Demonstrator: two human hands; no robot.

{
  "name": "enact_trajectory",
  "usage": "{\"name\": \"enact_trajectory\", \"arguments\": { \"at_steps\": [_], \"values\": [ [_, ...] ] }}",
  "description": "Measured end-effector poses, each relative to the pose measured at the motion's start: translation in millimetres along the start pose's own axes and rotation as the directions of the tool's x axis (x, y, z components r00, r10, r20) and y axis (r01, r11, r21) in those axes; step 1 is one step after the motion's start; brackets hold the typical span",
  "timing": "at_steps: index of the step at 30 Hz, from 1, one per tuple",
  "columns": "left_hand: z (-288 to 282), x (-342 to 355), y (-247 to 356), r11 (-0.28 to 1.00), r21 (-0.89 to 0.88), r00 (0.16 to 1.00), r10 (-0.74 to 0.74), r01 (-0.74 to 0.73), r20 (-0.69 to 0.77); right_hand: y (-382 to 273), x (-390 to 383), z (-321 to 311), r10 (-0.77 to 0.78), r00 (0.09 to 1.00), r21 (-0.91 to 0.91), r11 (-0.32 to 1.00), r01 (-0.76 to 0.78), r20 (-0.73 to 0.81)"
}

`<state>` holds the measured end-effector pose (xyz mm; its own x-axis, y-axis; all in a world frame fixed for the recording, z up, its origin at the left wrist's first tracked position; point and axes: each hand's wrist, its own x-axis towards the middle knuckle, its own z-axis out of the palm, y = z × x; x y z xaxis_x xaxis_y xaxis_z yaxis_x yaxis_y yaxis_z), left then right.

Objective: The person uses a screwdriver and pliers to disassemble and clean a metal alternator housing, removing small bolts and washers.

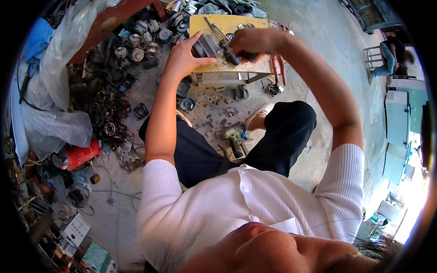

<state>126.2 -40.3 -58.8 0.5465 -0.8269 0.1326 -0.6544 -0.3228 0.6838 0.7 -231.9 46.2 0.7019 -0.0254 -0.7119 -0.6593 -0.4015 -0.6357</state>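
We see dark lettering printed across a white box (76, 230) at lower left, and pale markings, too small to read, on a red cylinder (81, 155).

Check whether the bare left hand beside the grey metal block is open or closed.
Open: the left hand has thumb and fingers spread well apart.
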Motion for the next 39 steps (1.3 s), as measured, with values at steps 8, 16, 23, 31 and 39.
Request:
{"name": "enact_trajectory", "arguments": {
  "at_steps": [8,16,23,31,39],
  "values": [
    [1,2,-3,1.000,0.024,1.000,-0.014,0.014,0.006,-37,4,-5,0.204,0.978,-0.067,0.976,-0.206,-0.032],
    [1,3,0,0.995,0.084,0.998,-0.063,0.062,0.004,37,-18,57,-0.435,0.828,-0.577,0.798,0.173,-0.353],
    [-1,3,-4,0.995,-0.028,0.995,-0.094,0.095,0.037,113,26,121,-0.645,0.419,-0.530,0.764,0.367,-0.640],
    [2,4,-9,1.000,-0.019,1.000,0.008,-0.008,0.019,128,47,143,-0.566,0.332,-0.379,0.789,0.484,-0.755],
    [1,3,-9,0.997,0.068,0.998,-0.049,0.046,0.050,44,-27,53,-0.140,0.935,0.261,0.938,0.230,-0.325]
  ]
}}
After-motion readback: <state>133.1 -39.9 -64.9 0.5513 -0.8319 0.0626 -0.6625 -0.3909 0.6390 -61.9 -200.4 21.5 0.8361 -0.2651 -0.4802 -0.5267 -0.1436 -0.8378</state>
